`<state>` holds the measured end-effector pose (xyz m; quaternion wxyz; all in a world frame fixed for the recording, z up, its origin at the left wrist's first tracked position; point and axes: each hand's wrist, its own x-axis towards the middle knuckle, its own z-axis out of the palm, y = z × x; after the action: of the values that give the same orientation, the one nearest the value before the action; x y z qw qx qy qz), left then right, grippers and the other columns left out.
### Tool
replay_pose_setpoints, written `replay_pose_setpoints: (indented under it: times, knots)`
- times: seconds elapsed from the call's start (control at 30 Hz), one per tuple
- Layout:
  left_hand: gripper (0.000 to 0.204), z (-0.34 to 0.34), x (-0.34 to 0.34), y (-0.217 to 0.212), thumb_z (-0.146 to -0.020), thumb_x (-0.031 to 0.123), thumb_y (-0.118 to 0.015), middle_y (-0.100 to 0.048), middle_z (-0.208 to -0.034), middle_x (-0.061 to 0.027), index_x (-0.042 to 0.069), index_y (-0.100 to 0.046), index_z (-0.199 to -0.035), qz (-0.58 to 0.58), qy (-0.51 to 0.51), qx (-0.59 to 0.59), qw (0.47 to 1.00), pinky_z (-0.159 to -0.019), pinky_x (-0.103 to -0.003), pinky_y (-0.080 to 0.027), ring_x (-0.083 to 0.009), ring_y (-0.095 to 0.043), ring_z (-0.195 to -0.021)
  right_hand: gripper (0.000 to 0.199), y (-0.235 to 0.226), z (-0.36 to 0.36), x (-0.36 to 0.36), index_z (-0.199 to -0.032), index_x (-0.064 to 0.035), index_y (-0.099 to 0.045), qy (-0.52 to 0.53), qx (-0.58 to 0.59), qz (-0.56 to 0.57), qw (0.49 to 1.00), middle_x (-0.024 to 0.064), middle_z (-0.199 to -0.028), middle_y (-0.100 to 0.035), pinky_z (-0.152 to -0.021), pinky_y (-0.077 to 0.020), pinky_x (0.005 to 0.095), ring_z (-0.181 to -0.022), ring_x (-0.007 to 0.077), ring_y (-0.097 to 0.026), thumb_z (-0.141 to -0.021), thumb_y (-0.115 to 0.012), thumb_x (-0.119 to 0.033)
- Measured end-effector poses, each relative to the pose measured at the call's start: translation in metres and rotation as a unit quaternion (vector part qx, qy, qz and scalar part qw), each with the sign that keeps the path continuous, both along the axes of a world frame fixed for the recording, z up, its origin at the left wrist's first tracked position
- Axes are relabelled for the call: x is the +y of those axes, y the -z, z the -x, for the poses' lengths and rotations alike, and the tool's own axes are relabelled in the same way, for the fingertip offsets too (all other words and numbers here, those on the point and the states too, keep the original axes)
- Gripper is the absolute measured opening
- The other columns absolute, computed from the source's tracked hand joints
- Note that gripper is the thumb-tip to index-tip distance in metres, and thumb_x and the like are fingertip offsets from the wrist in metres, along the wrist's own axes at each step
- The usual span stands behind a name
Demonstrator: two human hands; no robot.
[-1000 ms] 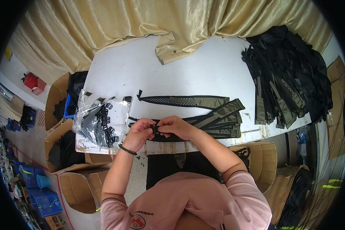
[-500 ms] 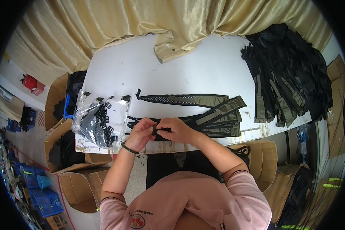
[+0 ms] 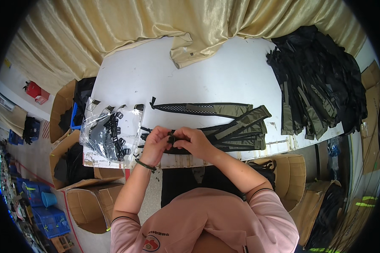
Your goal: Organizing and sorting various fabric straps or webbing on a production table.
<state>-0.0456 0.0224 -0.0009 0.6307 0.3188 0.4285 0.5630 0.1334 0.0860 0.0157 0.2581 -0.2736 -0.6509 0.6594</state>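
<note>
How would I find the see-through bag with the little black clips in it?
Look at the white table, then at its front edge near the person's left hand. The clear plastic bag lies there, crinkly and full of small black buckles, unlike the long flat straps beside it.

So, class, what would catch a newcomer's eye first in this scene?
At the near edge of the white table, the left hand and right hand meet on a black and olive fabric strap. A big heap of black and olive straps fills the far right corner, and shiny gold curtain cloth drapes behind.
</note>
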Motion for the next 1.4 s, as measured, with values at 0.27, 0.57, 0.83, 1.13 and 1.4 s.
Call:
replay_pose_setpoints:
  times: [0.27,0.57,0.83,1.13,1.4]
  knots:
    - [0.019,-0.002,0.005,-0.003,-0.09,0.002,-0.054,-0.062,-0.095,-0.0063,0.003,-0.053,-0.108,0.046,0.006,-0.11,0.993,-0.07,-0.024,-0.049,-0.0133,-0.06,-0.08,0.02,-0.013,-0.004,0.006,-0.096,-0.0079,-0.063,0.03,0.054,-0.216,0.974,0.0046,-0.081,-0.064,-0.067,-0.0462,0.0282,-0.075,0.0169,-0.061,-0.078,-0.067,-0.001]
    - [0.008,-0.023,0.008,-0.006,-0.092,0.007,-0.055,-0.063,-0.091,-0.0047,0.005,-0.055,-0.1,0.036,-0.067,-0.167,0.983,-0.071,-0.026,-0.05,-0.0121,-0.06,-0.079,0.018,-0.003,-0.006,0.013,-0.087,-0.0092,-0.064,0.1,0.011,-0.437,0.894,0.006,-0.082,-0.058,-0.072,-0.0444,0.0343,-0.072,0.0258,-0.056,-0.073,-0.068,0.0]
    - [0.004,-0.034,0.012,-0.013,-0.093,0.005,-0.055,-0.061,-0.084,-0.0036,0.006,-0.051,-0.091,-0.024,-0.122,0.024,0.992,-0.061,-0.022,-0.05,-0.0098,-0.059,-0.071,0.015,-0.016,-0.009,0.01,-0.086,-0.0069,-0.062,0.06,0.077,-0.076,0.992,0.0011,-0.077,-0.055,-0.061,-0.0421,0.0235,-0.067,0.0106,-0.051,-0.075,-0.068,0.001]
    - [0.009,-0.034,0.007,-0.001,-0.089,-0.001,-0.058,-0.062,-0.088,-0.0031,0.003,-0.055,-0.097,-0.121,-0.13,0.168,0.97,-0.071,-0.02,-0.048,-0.0074,-0.058,-0.077,0.027,-0.001,-0.006,0.018,-0.083,-0.0043,-0.052,0.076,0.049,0.113,0.99,-0.0018,-0.071,-0.051,-0.057,-0.0406,0.0206,-0.065,0.0051,-0.047,-0.068,-0.074,0.001]
    - [0.019,-0.032,0.003,-0.002,-0.086,-0.006,-0.06,-0.058,-0.107,-0.0089,0.0,-0.056,-0.103,-0.219,-0.058,0.243,0.943,-0.082,-0.024,-0.047,-0.0131,-0.058,-0.095,0.026,0.003,-0.007,0.014,-0.079,-0.0072,-0.05,0.09,0.043,0.091,0.991,-0.0024,-0.07,-0.051,-0.057,-0.0407,0.0182,-0.064,0.0045,-0.048,-0.071,-0.073,0.002]
